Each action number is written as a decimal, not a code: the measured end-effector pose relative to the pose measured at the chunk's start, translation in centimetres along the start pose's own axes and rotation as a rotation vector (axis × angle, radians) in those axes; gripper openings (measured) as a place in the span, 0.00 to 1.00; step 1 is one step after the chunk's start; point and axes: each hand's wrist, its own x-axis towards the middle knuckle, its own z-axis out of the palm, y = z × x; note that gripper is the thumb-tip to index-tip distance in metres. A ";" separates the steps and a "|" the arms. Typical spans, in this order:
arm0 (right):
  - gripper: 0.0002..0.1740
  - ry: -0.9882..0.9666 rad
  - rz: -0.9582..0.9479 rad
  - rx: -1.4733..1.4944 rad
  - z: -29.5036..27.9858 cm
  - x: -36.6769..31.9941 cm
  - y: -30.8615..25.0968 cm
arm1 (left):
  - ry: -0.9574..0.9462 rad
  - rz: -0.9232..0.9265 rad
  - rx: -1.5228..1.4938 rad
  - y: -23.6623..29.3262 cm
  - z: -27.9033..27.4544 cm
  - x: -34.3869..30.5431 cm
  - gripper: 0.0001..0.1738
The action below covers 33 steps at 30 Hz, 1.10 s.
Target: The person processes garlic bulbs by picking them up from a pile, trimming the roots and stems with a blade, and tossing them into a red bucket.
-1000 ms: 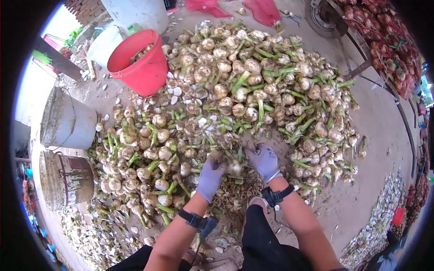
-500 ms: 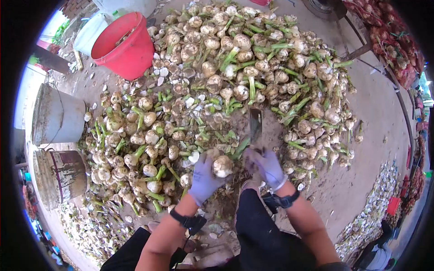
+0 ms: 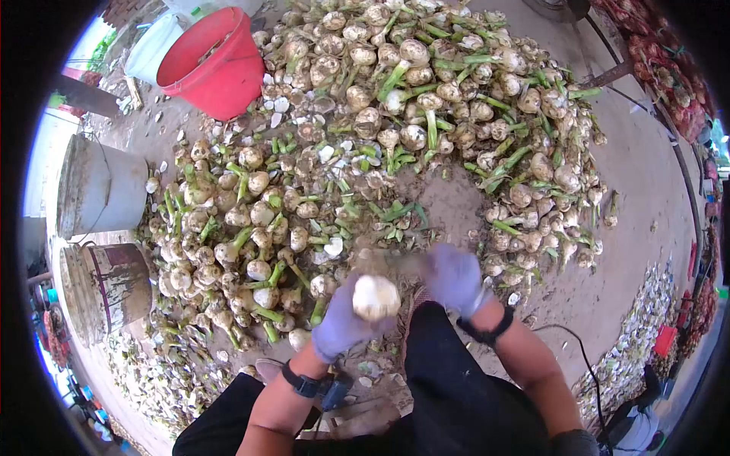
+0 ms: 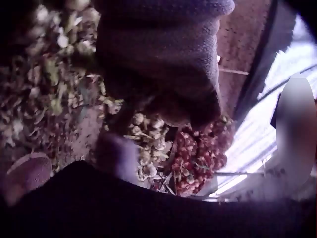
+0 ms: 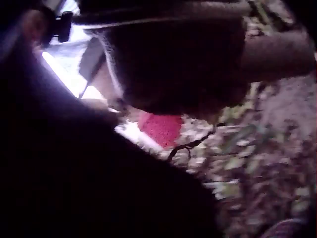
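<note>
In the head view my gloved left hand (image 3: 339, 322) holds a large garlic bulb (image 3: 376, 297), its pale side facing up. My gloved right hand (image 3: 456, 283) grips a knife whose blade (image 3: 407, 264) is blurred and points left, just beyond the bulb. The knife's handle is hidden inside the fist. Under and ahead of the hands lie cut green stalks and peelings (image 3: 399, 216). The left wrist view shows mostly the dark glove (image 4: 158, 64), with the bulb hidden. The right wrist view is dark and blurred around the glove (image 5: 173, 64).
One heap of garlic with stalks (image 3: 456, 99) spreads ahead and right; another pile of bulbs (image 3: 228, 243) lies left. A red bucket (image 3: 220, 72) and two dirty white buckets (image 3: 106, 186) stand at left. Red mesh sacks (image 3: 669, 68) are at far right; a cable (image 3: 585, 357) runs by the right arm.
The bulb in the left hand has turned so a pale, whiter side shows. The knife blade has swung from pointing forward to pointing left across the bulb. Both hands are nearer the body than a second ago.
</note>
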 end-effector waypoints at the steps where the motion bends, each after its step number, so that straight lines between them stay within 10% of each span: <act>1: 0.17 -0.046 0.158 0.028 1.4 0.4 3.1 | -0.060 0.082 -0.290 -0.5 0.5 -0.5 0.45; 5: 0.20 0.073 0.415 0.305 -2.3 -0.2 1.7 | 0.165 0.045 -0.263 -1.5 -0.1 1.8 0.44; 11: 0.26 -0.430 0.670 0.795 -4.2 -0.8 -3.9 | 0.568 0.088 -0.594 -0.9 4.5 4.6 0.27; 14: 0.20 -0.199 0.312 0.093 4.2 -3.7 1.0 | 0.579 0.377 -0.858 4.6 2.5 4.1 0.20; 16: 0.20 0.197 0.562 0.180 0.5 -3.2 3.0 | 0.681 0.524 -0.818 4.7 -1.6 4.6 0.16; 24: 0.17 0.005 0.376 0.871 -6.2 1.7 -6.1 | 0.676 -0.007 -1.033 1.8 3.0 5.6 0.13; 28: 0.15 -0.073 0.367 0.469 -0.8 1.6 -3.5 | 0.312 0.002 -1.375 1.3 2.6 4.0 0.09; 31: 0.19 0.131 0.511 0.133 -0.9 0.1 2.5 | 0.430 0.220 -1.495 -0.4 -5.0 2.6 0.13; 32: 0.19 0.133 0.524 0.122 -1.8 -0.3 4.1 | 0.631 0.365 -0.517 -8.5 -10.5 2.0 0.13; 33: 0.21 0.137 0.610 -0.001 -2.9 -0.6 5.8 | 0.678 0.332 -1.356 -1.9 -9.9 1.9 0.13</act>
